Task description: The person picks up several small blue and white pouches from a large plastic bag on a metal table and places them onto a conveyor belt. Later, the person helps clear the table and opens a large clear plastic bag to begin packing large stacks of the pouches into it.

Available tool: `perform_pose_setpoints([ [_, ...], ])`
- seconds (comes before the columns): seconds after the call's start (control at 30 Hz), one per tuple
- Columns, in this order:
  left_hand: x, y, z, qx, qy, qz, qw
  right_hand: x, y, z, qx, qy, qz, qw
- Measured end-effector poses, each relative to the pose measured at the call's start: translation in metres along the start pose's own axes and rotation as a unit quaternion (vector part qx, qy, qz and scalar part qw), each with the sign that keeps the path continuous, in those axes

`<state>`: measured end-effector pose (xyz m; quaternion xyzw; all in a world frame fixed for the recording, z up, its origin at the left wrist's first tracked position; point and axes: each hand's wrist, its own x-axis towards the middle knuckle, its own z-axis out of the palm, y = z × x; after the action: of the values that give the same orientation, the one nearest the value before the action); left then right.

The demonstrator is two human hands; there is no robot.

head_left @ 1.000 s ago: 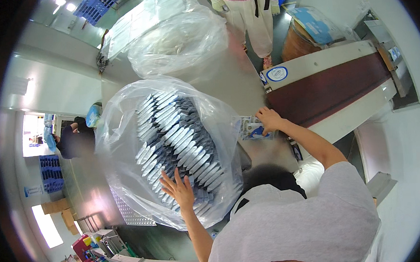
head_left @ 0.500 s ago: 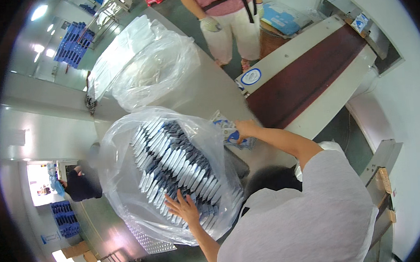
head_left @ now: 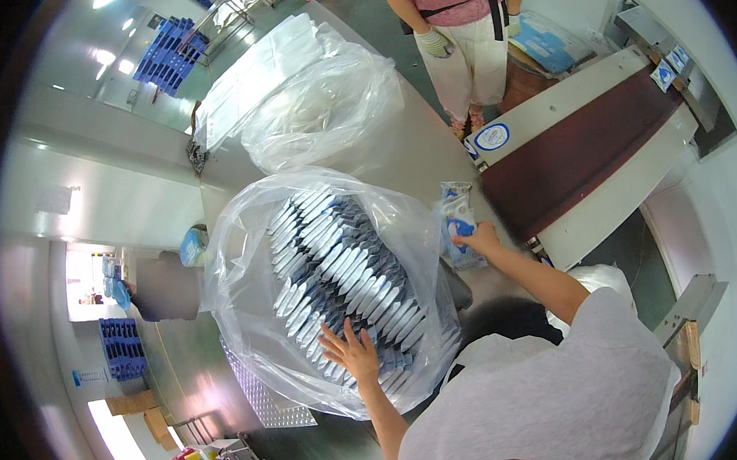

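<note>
A big clear plastic bag (head_left: 246, 278) lies on the steel table (head_left: 398, 158), filled with rows of flat blue-and-white sachets (head_left: 346, 273). My left hand (head_left: 352, 353) rests flat on the near end of those rows, fingers spread. My right hand (head_left: 479, 241) is stretched out to the right of the bag and grips a small stack of the same blue-and-white sachets (head_left: 458, 217) on the table.
A second, crumpled clear bag (head_left: 320, 107) lies farther back on the table. A dark red conveyor belt (head_left: 581, 152) runs to the right. Another person in a pink top, white trousers and gloves (head_left: 462, 25) stands beyond the table. Blue crates (head_left: 163, 53) sit at the back.
The view has swung, shifting the scene down and right. My right hand stays on the small sachet stack and has drawn slightly nearer; my left hand keeps resting on the bagged rows.
</note>
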<state>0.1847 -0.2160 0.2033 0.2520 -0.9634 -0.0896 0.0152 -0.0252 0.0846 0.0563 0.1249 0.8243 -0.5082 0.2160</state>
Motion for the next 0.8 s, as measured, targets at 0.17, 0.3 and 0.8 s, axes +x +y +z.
perform_pose_setpoints([
  [0.17,0.001,0.007,0.001,-0.004,0.004,0.012,1.0,0.053,-0.032,0.033,-0.216,0.24,0.035,0.946],
  [0.3,0.001,0.0,0.001,0.004,0.01,0.017,1.0,0.058,-0.075,0.017,-0.143,0.011,0.032,0.989],
  [0.8,0.0,0.158,-0.061,-0.315,0.076,0.244,0.914,-0.042,-0.011,-0.02,-0.188,0.069,-0.286,0.937],
])
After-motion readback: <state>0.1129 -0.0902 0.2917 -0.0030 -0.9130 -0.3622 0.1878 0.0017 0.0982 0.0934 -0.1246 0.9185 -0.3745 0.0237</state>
